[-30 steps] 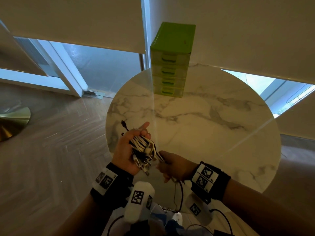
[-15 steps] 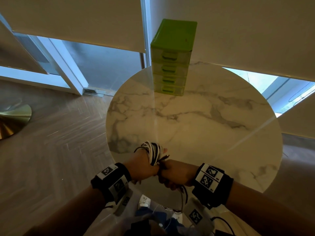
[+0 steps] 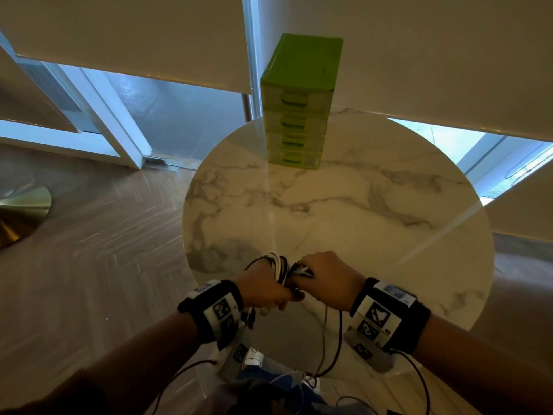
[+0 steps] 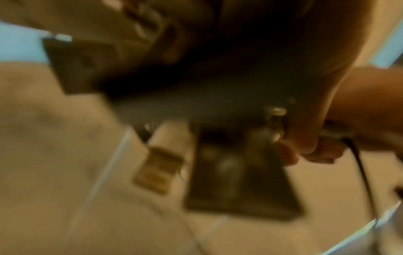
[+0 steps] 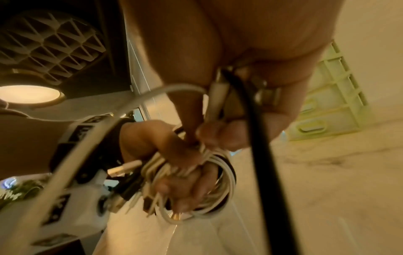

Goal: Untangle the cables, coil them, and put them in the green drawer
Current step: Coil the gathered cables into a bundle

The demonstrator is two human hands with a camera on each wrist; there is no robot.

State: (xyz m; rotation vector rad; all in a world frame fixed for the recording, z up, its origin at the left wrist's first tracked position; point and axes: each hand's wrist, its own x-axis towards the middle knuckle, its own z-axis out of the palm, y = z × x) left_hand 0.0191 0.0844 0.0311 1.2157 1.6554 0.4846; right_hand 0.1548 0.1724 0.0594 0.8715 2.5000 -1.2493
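A bundle of white and black cables [image 3: 276, 265] is coiled round my left hand [image 3: 263, 289] above the near edge of the round marble table [image 3: 344, 211]. The right wrist view shows that coil [image 5: 196, 186] looped round the left fingers, which curl round it. My right hand [image 3: 324, 277] grips the loose cable ends [image 5: 220, 96] right beside the coil; a black cable [image 5: 268, 155] and a white cable [image 5: 98, 131] trail from it. The green drawer unit [image 3: 299, 100] stands at the table's far edge, all drawers closed. The left wrist view is blurred.
Wooden floor [image 3: 89, 250] lies left of the table, with a brass lamp base [image 3: 21, 214] at the far left. Windows and white blinds run behind the table. Thin dark wires [image 3: 332, 339] hang down between my forearms over the table's near edge.
My left hand turned over and dropped lower with the coil. My right hand came up beside it, and the bundle is wound tighter.
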